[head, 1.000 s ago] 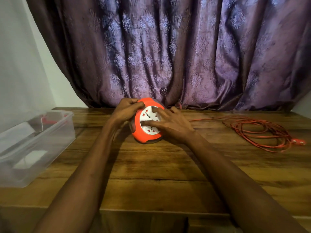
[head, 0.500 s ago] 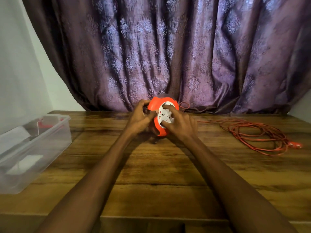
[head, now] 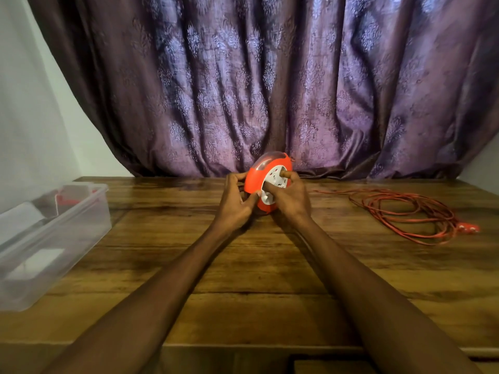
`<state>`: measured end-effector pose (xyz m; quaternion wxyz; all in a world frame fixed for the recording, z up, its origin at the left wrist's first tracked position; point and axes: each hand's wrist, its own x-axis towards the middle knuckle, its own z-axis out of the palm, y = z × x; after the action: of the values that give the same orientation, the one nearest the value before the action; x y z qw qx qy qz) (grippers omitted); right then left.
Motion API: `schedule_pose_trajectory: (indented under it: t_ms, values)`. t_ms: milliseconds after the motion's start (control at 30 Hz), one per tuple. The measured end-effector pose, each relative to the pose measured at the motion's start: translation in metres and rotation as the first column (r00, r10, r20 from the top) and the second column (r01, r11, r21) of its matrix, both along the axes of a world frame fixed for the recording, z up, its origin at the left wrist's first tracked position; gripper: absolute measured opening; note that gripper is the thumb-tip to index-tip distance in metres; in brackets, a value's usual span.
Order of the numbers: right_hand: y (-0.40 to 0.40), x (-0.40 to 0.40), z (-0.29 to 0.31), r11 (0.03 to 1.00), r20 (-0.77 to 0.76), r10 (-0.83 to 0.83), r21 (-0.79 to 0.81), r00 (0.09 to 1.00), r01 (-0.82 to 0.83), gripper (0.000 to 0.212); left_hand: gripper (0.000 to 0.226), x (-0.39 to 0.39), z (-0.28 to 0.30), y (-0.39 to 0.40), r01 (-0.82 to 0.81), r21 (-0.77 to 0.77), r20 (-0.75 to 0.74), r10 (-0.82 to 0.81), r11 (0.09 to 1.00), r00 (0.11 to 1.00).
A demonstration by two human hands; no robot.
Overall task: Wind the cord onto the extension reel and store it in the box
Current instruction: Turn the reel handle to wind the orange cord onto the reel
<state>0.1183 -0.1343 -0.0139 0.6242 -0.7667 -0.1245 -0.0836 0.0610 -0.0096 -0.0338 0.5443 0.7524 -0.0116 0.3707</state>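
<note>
Winding looks barely begun: both hands grip the reel [head: 266, 184] upright on the worktop [head: 243, 265], left hand [head: 235, 203] curled round its rim, right hand [head: 290, 197] fingering the white face. Cord [head: 405, 211] lies loose rightward; box [head: 54, 238] waits left.

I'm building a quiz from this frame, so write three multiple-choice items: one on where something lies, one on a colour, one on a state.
1. Where does the loose cord lie?
A. on the table, right of the reel
B. inside the box
C. on the floor

2. What colour is the reel casing?
A. blue
B. orange-red
C. green

3. How does the reel stand?
A. flat on its face
B. up on its edge, gripped by both hands
C. stored in the box

Answers: 1 A, the coils sprawl on the table. 2 B, orange-red around a white socket face. 3 B, the left hand and right hand grip it; the clear box sits apart.
</note>
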Motion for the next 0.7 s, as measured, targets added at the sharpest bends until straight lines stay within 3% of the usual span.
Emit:
schedule_pose_trajectory:
  t_ms: [133,267,367,533,700]
  values:
    - [0.006,0.019,-0.012,0.966,-0.125,0.04,0.258,0.991,-0.006,0.056,0.047,0.002,-0.002,-0.002,-0.001,0.107,0.007,0.001,0.994,1.0]
    - [0.004,0.01,-0.005,0.969,-0.13,0.026,0.247,0.991,0.007,0.06,0.045,0.001,0.0,0.004,0.006,0.132,0.006,-0.007,0.991,1.0]
    - [-0.001,0.007,-0.001,0.995,-0.029,0.068,0.072,0.997,-0.066,0.059,0.037,-0.004,0.008,0.009,0.028,-0.01,0.026,-0.028,1.0,0.999]
    - [-0.011,0.014,-0.007,0.964,0.155,0.241,0.079,0.958,-0.255,0.026,0.025,-0.007,0.022,0.034,0.08,-0.395,0.02,-0.078,0.915,0.997]
    - [-0.031,0.025,-0.003,0.999,0.339,0.007,-0.035,0.941,0.005,0.014,0.017,-0.019,0.025,0.066,0.189,-0.532,-0.054,-0.256,0.825,0.965]
